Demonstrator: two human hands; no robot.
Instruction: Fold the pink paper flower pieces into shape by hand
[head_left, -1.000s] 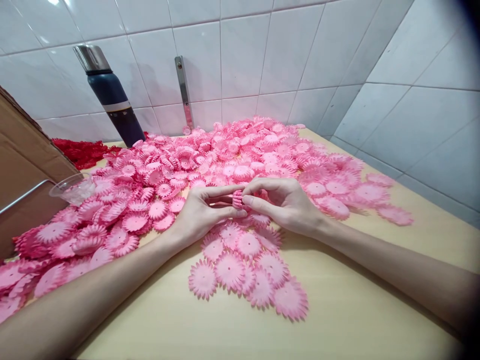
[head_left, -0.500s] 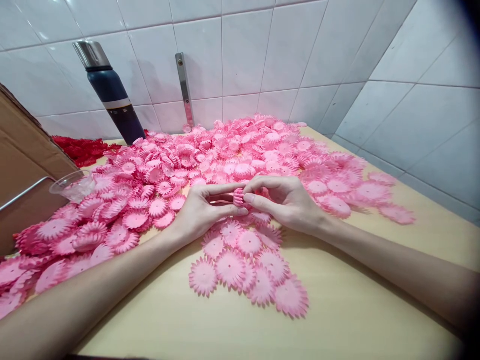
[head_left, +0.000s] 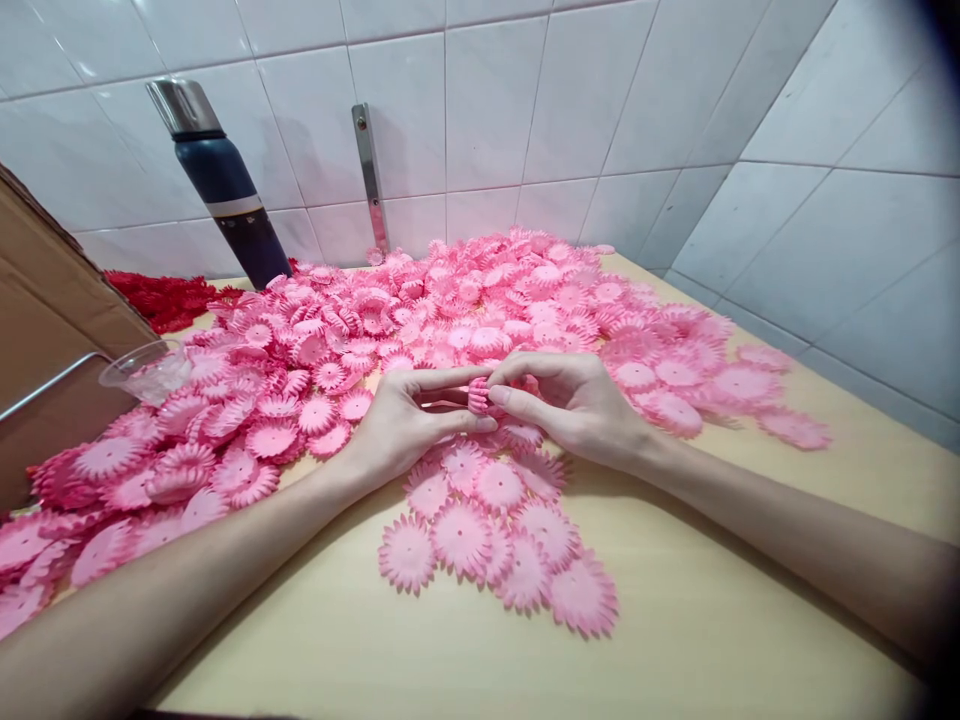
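Between my two hands is a small pink petal piece (head_left: 478, 396), its fringed edge curled inward. My left hand (head_left: 405, 418) grips it from the left, index finger above and thumb below. From the right, my right hand (head_left: 564, 405) pinches the same piece with thumb and fingertips. Just below, several flat pink flower-shaped pieces (head_left: 460, 536) with toothed edges and a small centre hole overlap on the table. Behind my hands spreads a big heap of pink flower pieces (head_left: 465, 300), many of them with curled edges.
A dark blue bottle (head_left: 232, 200) with a steel cap stands at the back left by the tiled wall (head_left: 491, 110). Beside it lie red pieces (head_left: 169, 302). A cardboard box (head_left: 60, 300) and a clear plastic cup (head_left: 142, 372) are at the left. The pale table (head_left: 720, 600) runs underneath.
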